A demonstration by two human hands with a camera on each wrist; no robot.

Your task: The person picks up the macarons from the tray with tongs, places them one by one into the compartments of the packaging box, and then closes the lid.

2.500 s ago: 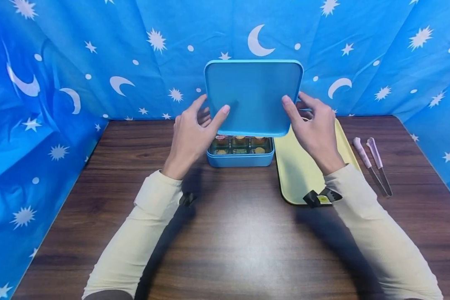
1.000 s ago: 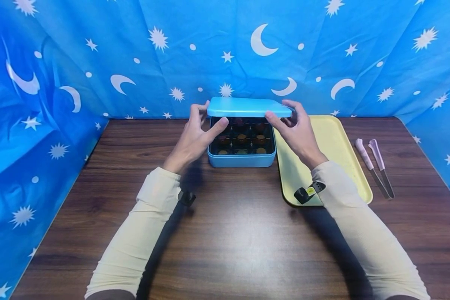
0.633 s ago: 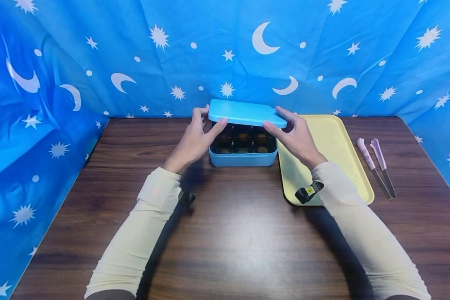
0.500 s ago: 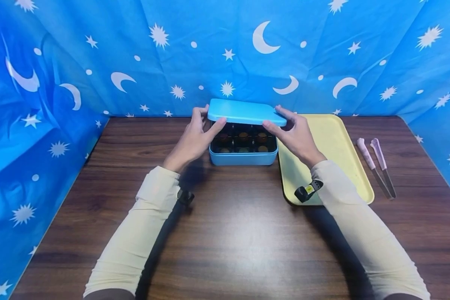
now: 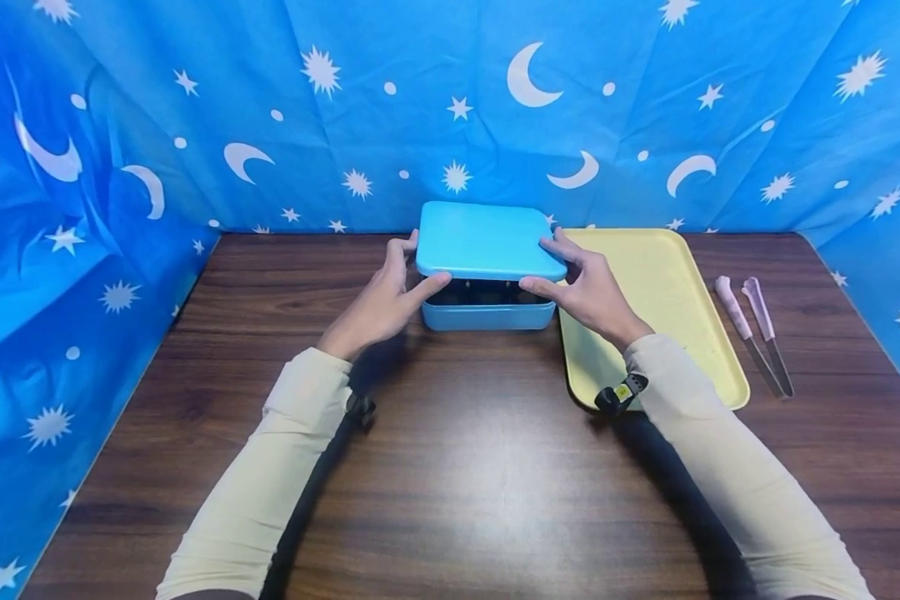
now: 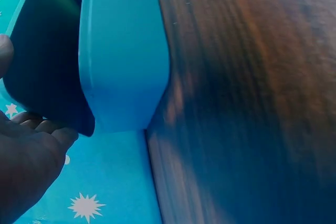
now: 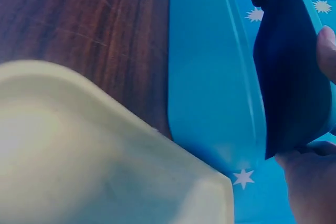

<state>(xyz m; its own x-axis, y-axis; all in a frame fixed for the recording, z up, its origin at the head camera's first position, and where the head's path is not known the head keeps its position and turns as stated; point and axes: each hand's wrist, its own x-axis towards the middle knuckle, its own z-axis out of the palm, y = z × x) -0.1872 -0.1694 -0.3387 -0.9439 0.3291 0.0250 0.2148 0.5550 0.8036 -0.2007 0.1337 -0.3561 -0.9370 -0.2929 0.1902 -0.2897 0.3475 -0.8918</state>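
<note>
A light blue lid [image 5: 487, 240] hangs over a blue lunch box [image 5: 487, 317], its front edge raised so a dark gap shows beneath. My left hand [image 5: 386, 302] grips the lid's left side, thumb at the front corner and fingers along the side. On the opposite side my right hand [image 5: 591, 287] holds the lid with its thumb at the front edge. In the left wrist view the lid's underside [image 6: 47, 51] leans apart from the box wall [image 6: 123, 56] at the front and comes close to it at the back. The box's contents are now mostly hidden.
A yellow tray [image 5: 667, 333] lies right beside the box, partly under the right forearm. Tongs [image 5: 753, 333] with pink handles rest on the wooden table [image 5: 450, 467] farther right. A blue cloth [image 5: 270, 67] with moons and stars hangs close behind the box.
The lid has come down from upright above the box and tilted flatter, its front edge lowering toward the box. Both hands moved down with it, covering the compartments seen earlier.
</note>
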